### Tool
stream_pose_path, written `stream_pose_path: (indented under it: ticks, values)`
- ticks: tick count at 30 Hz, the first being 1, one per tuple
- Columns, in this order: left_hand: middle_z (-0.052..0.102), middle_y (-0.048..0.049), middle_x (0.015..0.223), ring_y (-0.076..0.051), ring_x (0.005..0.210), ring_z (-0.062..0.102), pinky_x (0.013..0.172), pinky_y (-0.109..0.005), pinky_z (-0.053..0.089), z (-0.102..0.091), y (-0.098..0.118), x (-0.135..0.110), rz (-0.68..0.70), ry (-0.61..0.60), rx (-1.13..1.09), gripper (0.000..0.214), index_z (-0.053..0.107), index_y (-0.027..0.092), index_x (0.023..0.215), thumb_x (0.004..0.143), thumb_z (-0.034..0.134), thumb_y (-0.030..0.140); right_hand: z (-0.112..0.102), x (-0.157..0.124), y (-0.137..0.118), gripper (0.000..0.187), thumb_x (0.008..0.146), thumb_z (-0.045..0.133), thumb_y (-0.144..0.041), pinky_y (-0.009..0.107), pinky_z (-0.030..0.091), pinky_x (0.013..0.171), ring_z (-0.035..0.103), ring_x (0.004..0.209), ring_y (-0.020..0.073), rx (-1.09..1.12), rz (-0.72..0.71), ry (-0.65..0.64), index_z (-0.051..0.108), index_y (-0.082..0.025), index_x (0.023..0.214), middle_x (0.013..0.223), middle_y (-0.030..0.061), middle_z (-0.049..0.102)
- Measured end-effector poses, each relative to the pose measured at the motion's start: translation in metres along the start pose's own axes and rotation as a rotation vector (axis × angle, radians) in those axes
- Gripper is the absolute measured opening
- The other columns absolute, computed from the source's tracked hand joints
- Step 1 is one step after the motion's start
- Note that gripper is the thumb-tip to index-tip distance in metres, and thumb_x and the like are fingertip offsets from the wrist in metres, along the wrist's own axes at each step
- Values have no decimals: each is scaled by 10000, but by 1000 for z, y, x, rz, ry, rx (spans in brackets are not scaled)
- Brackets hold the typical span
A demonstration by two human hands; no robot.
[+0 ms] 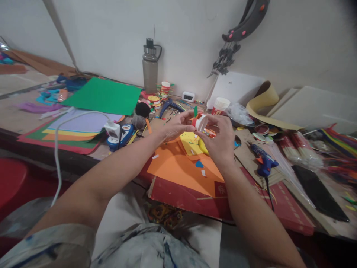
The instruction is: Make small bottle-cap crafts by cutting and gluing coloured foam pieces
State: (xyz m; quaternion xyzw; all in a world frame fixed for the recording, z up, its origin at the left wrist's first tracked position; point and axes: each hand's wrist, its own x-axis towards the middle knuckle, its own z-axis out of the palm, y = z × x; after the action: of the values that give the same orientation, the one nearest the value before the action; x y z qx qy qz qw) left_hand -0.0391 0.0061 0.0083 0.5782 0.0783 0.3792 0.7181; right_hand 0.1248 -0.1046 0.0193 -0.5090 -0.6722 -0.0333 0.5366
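Note:
Between my two hands, above the work surface, is a small paper cup (201,122), white with a red band, tilted on its side. A green leaf-shaped paper piece (195,111) stands up from its side. My left hand (180,124) grips the cup at its left end, and my right hand (219,136) holds its right rim between thumb and fingers. Below them lie a yellow sheet (191,143) and an orange sheet (173,163), with paper scraps and a blue paper piece (199,164) on top.
A glue gun (266,163) lies right on cardboard, by a black phone-like slab (320,191). Left are green paper (106,95), stacked coloured sheets (75,124) and a power strip (120,137) with a white cable. Behind stand a bottle (150,70) and stacked paper cups (220,105).

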Motion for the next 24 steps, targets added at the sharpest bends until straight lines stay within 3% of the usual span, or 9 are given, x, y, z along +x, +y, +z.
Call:
stream_pose_path:
  ticks: [4,8,14,21,24]
  values:
    - [758,-116,1339,-337,1387,664,1142,-428,515,-1,-2,0,-8,-15,-16,825,788,254,1244,492,1094,402,1,0,2,505,920,810,-586,547,680,946,683,1144,300,30,-1,-2,714,-294,1320,1255,112,661]
    - [745,-117,1368,-333,1386,659,1142,-432,508,-5,-6,0,-3,-30,16,787,794,257,1229,526,1077,468,1,0,3,478,930,808,-573,513,683,934,690,1124,286,20,-14,-4,713,-285,1299,1258,113,654]
    - [694,-157,1455,-367,1446,602,1189,-478,469,-12,-11,4,-20,-22,39,946,759,227,1318,461,1099,439,1,-1,6,487,928,820,-563,481,674,896,686,1029,253,-15,-40,15,701,-269,1298,1242,104,665]
    - [777,-119,1304,-264,1243,728,997,-322,560,-6,-10,1,-45,-42,-27,728,780,213,1223,611,1050,498,4,-2,1,561,915,778,-674,477,650,856,671,1045,270,-29,19,57,704,-272,1299,1252,115,660]
    - [806,-118,1240,-249,1154,771,985,-337,600,-4,-10,0,-84,0,-158,642,774,193,1208,718,984,552,2,1,4,595,924,738,-703,459,640,835,670,1026,261,17,92,84,691,-258,1316,1262,127,660]
